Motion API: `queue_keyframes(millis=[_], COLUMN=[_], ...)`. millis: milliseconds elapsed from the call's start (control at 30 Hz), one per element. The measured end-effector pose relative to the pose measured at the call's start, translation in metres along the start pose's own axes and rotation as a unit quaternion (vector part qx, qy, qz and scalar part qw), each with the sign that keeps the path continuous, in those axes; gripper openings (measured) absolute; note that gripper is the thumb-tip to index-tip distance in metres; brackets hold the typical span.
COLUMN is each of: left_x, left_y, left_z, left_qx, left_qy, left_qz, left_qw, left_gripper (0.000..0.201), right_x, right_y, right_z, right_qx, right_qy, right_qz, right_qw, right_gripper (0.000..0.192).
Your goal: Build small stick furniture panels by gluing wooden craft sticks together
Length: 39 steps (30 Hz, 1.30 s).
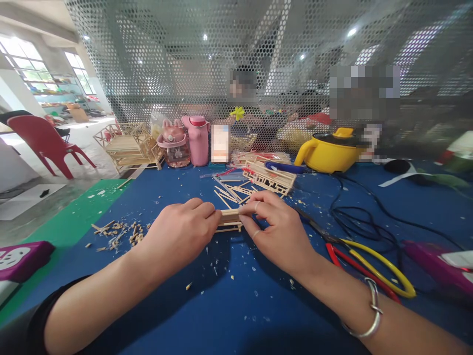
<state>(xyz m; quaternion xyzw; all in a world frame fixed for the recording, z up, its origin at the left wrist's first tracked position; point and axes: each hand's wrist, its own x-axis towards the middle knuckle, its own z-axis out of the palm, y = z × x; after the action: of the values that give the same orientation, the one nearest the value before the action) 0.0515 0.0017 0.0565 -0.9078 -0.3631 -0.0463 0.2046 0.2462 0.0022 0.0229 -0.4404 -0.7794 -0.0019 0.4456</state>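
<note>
Between my two hands is a small wooden stick model (231,217), a narrow frame of pale strips. My left hand (188,224) is closed on its left end, fingers curled over it. The thumb and forefinger of my right hand (275,227) pinch its right end. Part of the model is hidden behind my fingers. Just beyond it lie several loose wooden sticks (231,193). Behind these, a larger latticed stick piece (269,177) rests on the blue tabletop (229,305).
Pliers with red and yellow handles (373,266) lie right of my right hand, near black cables (354,212). Wood scraps (121,234) are scattered at left. Along the back stand a stick-built model (129,148), a pink bottle (198,143), a lit phone (220,143) and a yellow pot (332,150).
</note>
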Motion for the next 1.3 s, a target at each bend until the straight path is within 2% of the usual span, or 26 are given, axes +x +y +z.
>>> queue_keyframes(millis=[133, 200, 267, 300, 333, 367, 400, 433, 467, 500, 533, 567, 600, 633, 700, 833, 900, 1000, 1167, 1300], left_x=[0.001, -0.003, -0.015, -0.022, -0.030, -0.037, -0.042, -0.045, -0.045, -0.042, -0.037, -0.030, -0.023, -0.017, -0.006, 0.004, 0.005, 0.004, 0.001, -0.003], left_y=[-0.004, -0.005, 0.001, 0.008, 0.017, 0.028, 0.040, 0.052, 0.062, 0.070, 0.075, 0.079, 0.080, 0.081, 0.081, 0.089, 0.093, 0.095, 0.095, 0.097], left_z=[0.002, 0.003, 0.004, 0.005, 0.005, 0.006, 0.008, 0.010, 0.012, 0.015, 0.018, 0.020, 0.022, 0.023, 0.023, 0.022, 0.023, 0.024, 0.028, 0.032], left_qx=[-0.025, -0.081, -0.201, -0.287, -0.389, -0.505, -0.624, -0.729, -0.803, -0.846, -0.862, -0.865, -0.863, -0.859, -0.856, -0.861, -0.857, -0.845, -0.820, -0.823], left_qy=[0.012, 0.053, 0.141, 0.192, 0.218, 0.204, 0.175, 0.142, 0.109, 0.096, 0.112, 0.146, 0.183, 0.217, 0.249, 0.243, 0.249, 0.266, 0.290, 0.308], left_qz=[-0.001, -0.014, -0.074, -0.128, -0.204, -0.287, -0.348, -0.381, -0.411, -0.430, -0.443, -0.447, -0.447, -0.446, -0.441, -0.436, -0.439, -0.450, -0.474, -0.451], left_qw=[1.000, 0.995, 0.967, 0.930, 0.871, 0.788, 0.677, 0.550, 0.417, 0.301, 0.220, 0.175, 0.147, 0.129, 0.110, 0.094, 0.101, 0.111, 0.139, 0.155], left_gripper=[0.021, 0.022, 0.021, 0.020, 0.018, 0.017, 0.021, 0.026, 0.029, 0.029, 0.025, 0.020, 0.015, 0.012, 0.008, 0.011, 0.012, 0.013, 0.009, 0.011], right_x=[0.002, 0.003, 0.002, 0.002, 0.001, 0.001, 0.000, 0.000, -0.001, -0.002, -0.004, -0.005, -0.007, -0.009, -0.013, -0.020, -0.023, -0.028, -0.040, -0.043], right_y=[-0.003, -0.003, -0.003, -0.003, -0.003, -0.003, -0.002, -0.002, -0.003, -0.003, -0.004, -0.005, -0.006, -0.007, -0.010, -0.014, -0.015, -0.014, -0.004, 0.000], right_z=[-0.001, -0.001, -0.001, -0.001, -0.001, -0.001, -0.001, 0.000, 0.000, 0.000, -0.001, -0.001, 0.000, 0.000, 0.001, 0.004, 0.005, 0.003, 0.000, 0.003], right_qx=[-0.007, -0.008, -0.007, -0.007, -0.007, -0.007, -0.008, -0.010, -0.012, -0.013, -0.015, -0.017, -0.019, -0.020, -0.018, -0.002, 0.011, 0.050, 0.067, 0.064], right_qy=[-0.032, -0.052, -0.050, -0.042, -0.035, -0.028, -0.023, -0.019, -0.017, -0.015, -0.013, -0.010, -0.007, -0.005, -0.002, 0.018, 0.026, 0.001, -0.111, -0.112], right_qz=[0.011, 0.021, 0.018, 0.012, 0.005, -0.004, -0.012, -0.020, -0.028, -0.036, -0.043, -0.049, -0.054, -0.059, -0.068, -0.090, -0.091, -0.083, -0.033, 0.003], right_qw=[0.999, 0.998, 0.999, 0.999, 0.999, 1.000, 1.000, 1.000, 0.999, 0.999, 0.999, 0.999, 0.998, 0.998, 0.998, 0.996, 0.995, 0.995, 0.991, 0.992], right_gripper=[0.015, 0.016, 0.017, 0.017, 0.018, 0.018, 0.018, 0.017, 0.017, 0.016, 0.015, 0.014, 0.014, 0.013, 0.013, 0.013, 0.014, 0.014, 0.048, 0.048])
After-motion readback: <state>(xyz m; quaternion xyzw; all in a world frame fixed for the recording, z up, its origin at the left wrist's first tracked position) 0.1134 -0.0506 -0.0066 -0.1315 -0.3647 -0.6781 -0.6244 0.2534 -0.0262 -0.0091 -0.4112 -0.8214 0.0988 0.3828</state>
